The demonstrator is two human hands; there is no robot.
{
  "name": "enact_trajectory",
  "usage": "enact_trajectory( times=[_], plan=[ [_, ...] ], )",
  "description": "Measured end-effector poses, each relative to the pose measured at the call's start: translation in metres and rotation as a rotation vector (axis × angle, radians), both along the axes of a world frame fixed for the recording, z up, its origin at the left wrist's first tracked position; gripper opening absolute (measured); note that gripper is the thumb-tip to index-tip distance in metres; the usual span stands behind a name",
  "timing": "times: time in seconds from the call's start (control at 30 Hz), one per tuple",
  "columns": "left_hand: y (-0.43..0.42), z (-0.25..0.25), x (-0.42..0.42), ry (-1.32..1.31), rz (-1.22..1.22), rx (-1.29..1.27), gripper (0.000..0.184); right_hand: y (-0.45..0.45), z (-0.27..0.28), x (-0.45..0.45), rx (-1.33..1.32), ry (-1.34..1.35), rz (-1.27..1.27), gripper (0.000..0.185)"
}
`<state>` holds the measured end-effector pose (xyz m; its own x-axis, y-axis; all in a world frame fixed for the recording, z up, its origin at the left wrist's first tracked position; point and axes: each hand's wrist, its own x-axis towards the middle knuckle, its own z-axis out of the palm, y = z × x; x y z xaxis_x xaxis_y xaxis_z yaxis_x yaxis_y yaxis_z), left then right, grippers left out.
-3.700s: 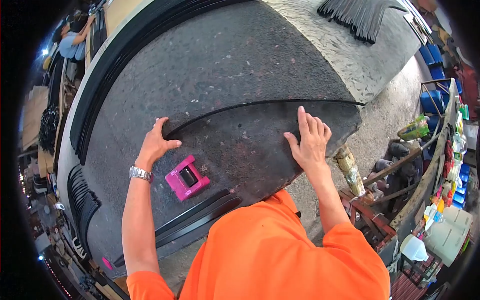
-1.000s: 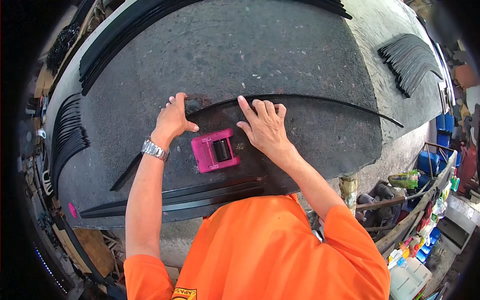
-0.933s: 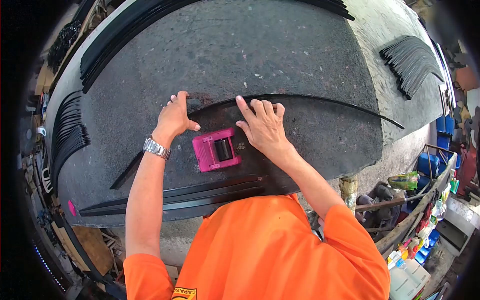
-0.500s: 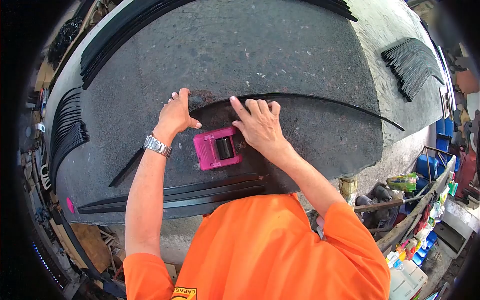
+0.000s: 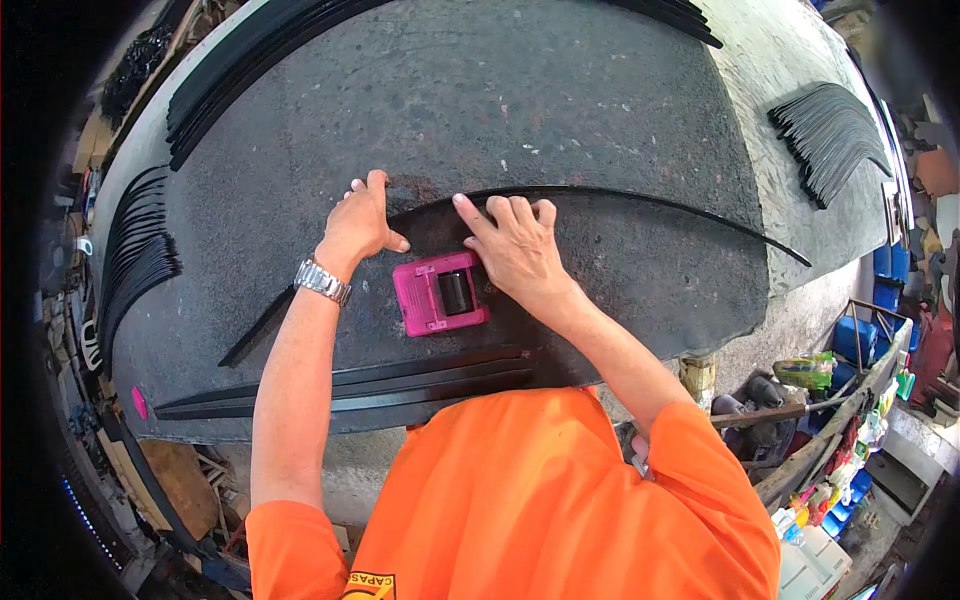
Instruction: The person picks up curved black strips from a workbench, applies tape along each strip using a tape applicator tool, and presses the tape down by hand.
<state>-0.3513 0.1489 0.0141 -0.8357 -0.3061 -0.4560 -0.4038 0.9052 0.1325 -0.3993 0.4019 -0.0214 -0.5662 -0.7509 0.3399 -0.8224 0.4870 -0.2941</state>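
Note:
A long, thin black strip point(image 5: 640, 197) curves across the dark work surface, passing beneath both my hands. Over its left part lies my left hand point(image 5: 356, 224), thumb and index finger spread wide to either side of it. My right hand point(image 5: 518, 248) rests on the strip's middle with the index finger stretched out and the other fingers bent at its edge. The undersides of both hands are hidden. Just below and between them sits a pink plastic case point(image 5: 418, 300) with a black roller point(image 5: 455, 293) in it, untouched.
Several flat black strips point(image 5: 430, 385) lie along the near edge. Bundles of black strips are at the left point(image 5: 130, 240), the back left point(image 5: 215, 90) and the right point(image 5: 830, 140). A small pink piece point(image 5: 139, 402) is at the left corner. Blue containers point(image 5: 853, 335) stand beyond the right edge.
The view has shifted slightly. My right index finger has slid a little to the left along the strip; otherwise both hands stay nearly in place.

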Motion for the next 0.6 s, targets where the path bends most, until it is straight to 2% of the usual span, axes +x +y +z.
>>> enact_trajectory(
  times=[0.27,0.6],
  plan=[
    [0.001,0.002,-0.001,-0.008,0.007,-0.001,0.103,0.005,0.000,-0.004,0.014,0.025,0.018,0.060],
    [-0.002,-0.002,-0.001,0.017,0.000,0.022,0.103,0.093,0.009,0.000,0.087,0.009,-0.272,0.071]
  ],
)
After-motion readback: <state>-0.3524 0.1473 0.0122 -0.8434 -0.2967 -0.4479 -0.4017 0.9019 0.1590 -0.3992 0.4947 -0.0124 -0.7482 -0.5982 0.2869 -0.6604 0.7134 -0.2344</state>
